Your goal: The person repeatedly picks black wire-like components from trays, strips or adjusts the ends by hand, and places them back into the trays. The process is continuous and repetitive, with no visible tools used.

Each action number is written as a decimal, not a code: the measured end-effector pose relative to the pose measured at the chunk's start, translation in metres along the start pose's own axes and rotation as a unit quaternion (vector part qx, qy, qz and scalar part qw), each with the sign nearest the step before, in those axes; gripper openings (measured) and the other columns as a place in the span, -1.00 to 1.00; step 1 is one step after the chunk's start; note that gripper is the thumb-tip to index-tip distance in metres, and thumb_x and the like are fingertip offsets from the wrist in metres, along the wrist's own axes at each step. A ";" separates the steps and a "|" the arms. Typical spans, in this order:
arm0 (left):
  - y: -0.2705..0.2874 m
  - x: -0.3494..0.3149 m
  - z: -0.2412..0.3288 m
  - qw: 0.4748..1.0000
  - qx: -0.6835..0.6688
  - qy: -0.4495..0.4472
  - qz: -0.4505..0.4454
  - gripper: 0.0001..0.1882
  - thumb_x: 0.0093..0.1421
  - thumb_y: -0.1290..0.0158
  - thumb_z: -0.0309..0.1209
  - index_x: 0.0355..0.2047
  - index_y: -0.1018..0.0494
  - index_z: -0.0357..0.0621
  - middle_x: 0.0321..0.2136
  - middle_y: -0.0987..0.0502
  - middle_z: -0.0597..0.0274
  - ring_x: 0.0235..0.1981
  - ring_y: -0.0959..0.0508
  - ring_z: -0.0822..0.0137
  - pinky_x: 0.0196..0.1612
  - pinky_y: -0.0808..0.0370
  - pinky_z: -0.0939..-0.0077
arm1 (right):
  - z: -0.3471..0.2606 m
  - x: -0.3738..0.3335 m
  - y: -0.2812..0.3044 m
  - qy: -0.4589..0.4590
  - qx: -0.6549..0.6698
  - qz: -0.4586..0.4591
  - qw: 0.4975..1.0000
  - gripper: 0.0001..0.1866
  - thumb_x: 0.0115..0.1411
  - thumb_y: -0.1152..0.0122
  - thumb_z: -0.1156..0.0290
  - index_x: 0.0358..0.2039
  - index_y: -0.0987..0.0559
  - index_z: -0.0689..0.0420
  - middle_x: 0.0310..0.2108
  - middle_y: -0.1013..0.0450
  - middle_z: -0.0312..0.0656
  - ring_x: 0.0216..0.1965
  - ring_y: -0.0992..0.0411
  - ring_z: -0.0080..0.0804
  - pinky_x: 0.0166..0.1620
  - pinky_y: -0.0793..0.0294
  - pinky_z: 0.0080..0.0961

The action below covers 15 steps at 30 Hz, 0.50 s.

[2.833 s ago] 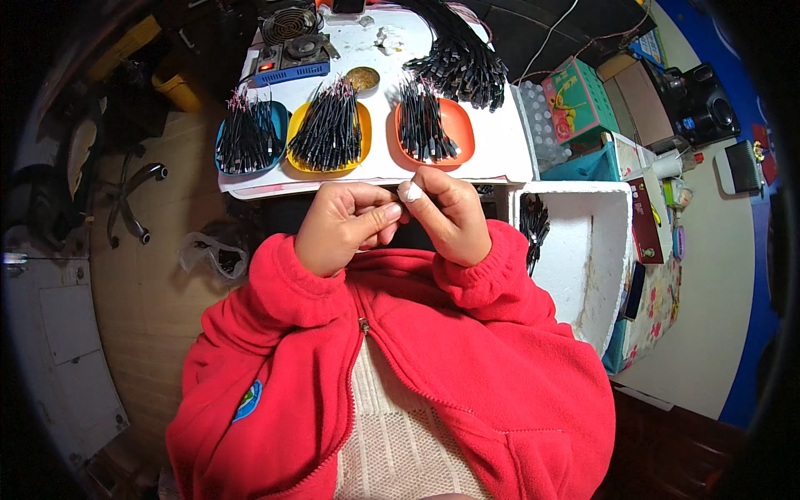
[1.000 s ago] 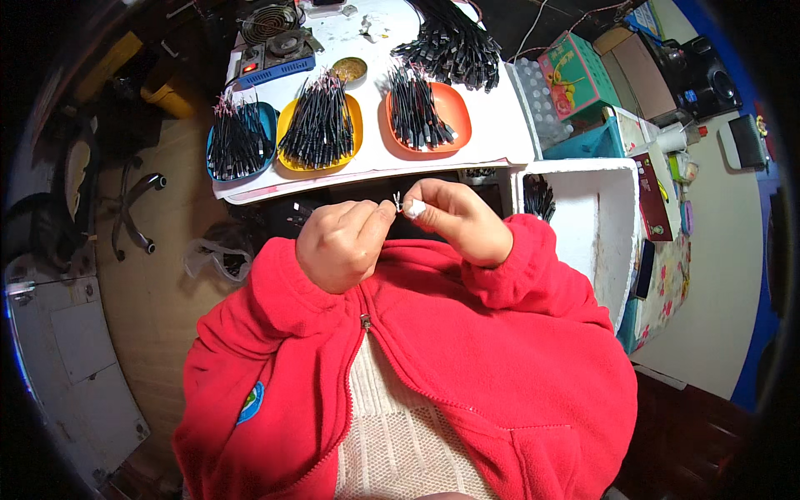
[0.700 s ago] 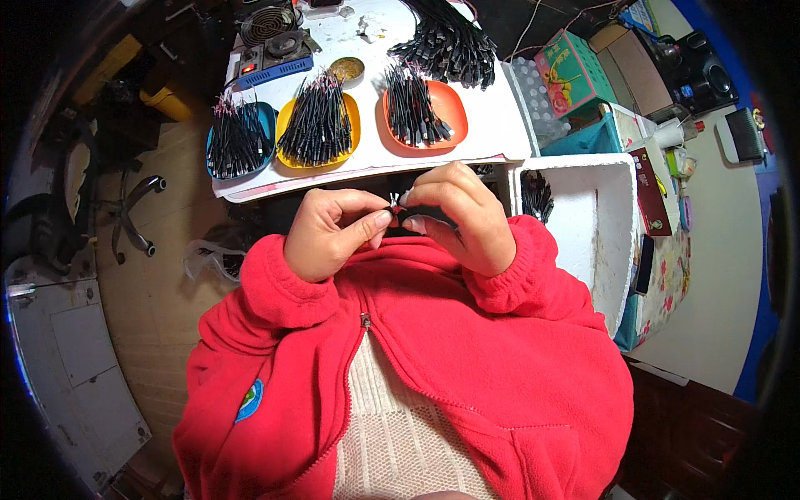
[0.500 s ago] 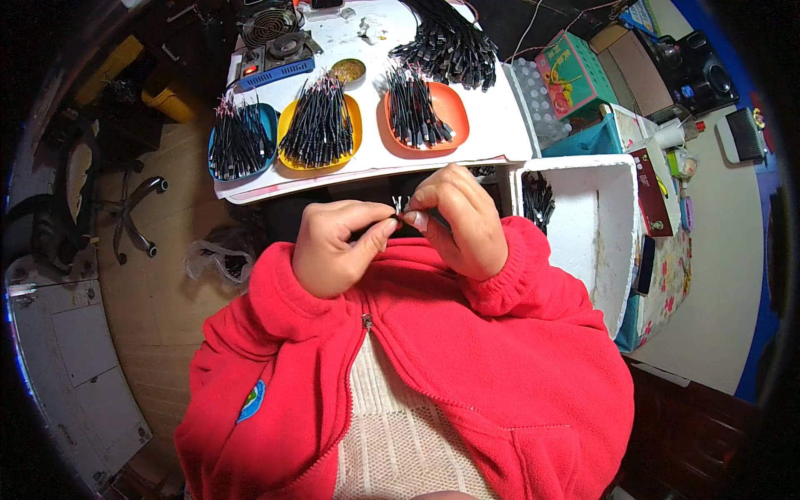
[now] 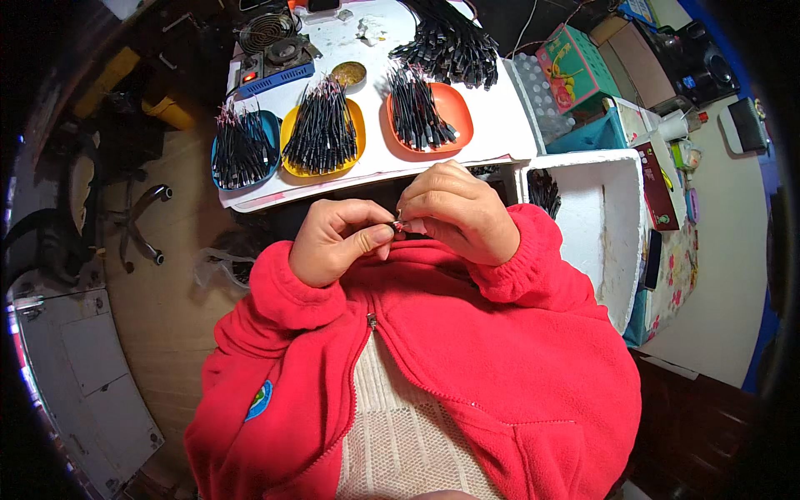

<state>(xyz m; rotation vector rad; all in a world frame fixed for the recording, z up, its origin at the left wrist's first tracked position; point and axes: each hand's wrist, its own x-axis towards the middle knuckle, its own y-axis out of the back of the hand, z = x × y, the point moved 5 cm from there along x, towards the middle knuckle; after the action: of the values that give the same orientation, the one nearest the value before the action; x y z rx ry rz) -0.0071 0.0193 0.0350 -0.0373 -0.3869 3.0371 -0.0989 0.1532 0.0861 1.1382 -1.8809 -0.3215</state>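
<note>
In front of my chest, my left hand pinches a small dark cable between thumb and index finger, with thin reddish wires at its end. My right hand meets it there, its fingertips closed on those wires. Most of the cable is hidden by my fingers. Beyond my hands, short black cables with bared wire tips lie on three plates: a blue plate, a yellow plate and an orange plate. A larger bundle of black cables rests farther back.
On the white table stand a small blue-edged heating device and a round tin. At my right is a white foam box holding more black cables. A green carton sits behind it; a chair base stands left.
The pale wire tips that stood up between my hands are now gathered under my right fingers. My right hand has turned flatter over them; the view has shifted slightly.
</note>
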 end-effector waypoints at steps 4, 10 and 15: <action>0.004 -0.004 -0.006 0.997 -0.042 0.001 0.072 -0.87 0.21 -0.08 -0.55 -0.26 -0.49 -0.37 -0.49 -0.53 0.25 -0.48 -0.49 0.54 -0.39 -0.42 0.70 | -0.005 -0.002 -0.001 0.017 -0.051 0.013 0.998 -0.81 -0.06 -0.31 0.55 -0.39 -0.52 0.11 -0.37 -0.46 -0.30 -0.32 -0.41 -0.33 -0.21 -0.32 -0.41; 0.011 -0.010 -0.007 0.977 -0.183 -0.047 0.093 -0.81 0.17 -0.11 -0.54 -0.22 -0.49 -0.38 -0.47 -0.54 0.17 -0.56 -0.44 0.53 -0.53 -0.28 0.74 | 0.001 -0.013 0.029 -0.022 -0.162 0.101 0.981 -0.80 -0.06 -0.33 0.53 -0.37 -0.54 0.15 -0.35 -0.49 -0.22 -0.28 -0.45 -0.27 -0.18 -0.36 -0.40; -0.003 -0.008 -0.012 0.944 -0.330 -0.005 0.018 -0.80 0.16 -0.12 -0.51 -0.23 -0.49 -0.38 -0.45 -0.54 0.17 -0.56 -0.43 0.51 -0.55 -0.28 0.70 | -0.007 -0.013 0.013 -0.032 -0.047 0.084 0.995 -0.62 -0.08 -0.41 0.46 -0.20 -0.56 0.20 -0.22 -0.48 -0.10 -0.24 -0.48 -0.20 -0.20 -0.48 -0.39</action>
<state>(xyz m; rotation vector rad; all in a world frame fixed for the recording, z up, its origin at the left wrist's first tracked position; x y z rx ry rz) 0.0014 0.0244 0.0237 -0.0685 -1.3879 2.7829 -0.0981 0.1719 0.0908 0.9101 -1.9807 -0.3522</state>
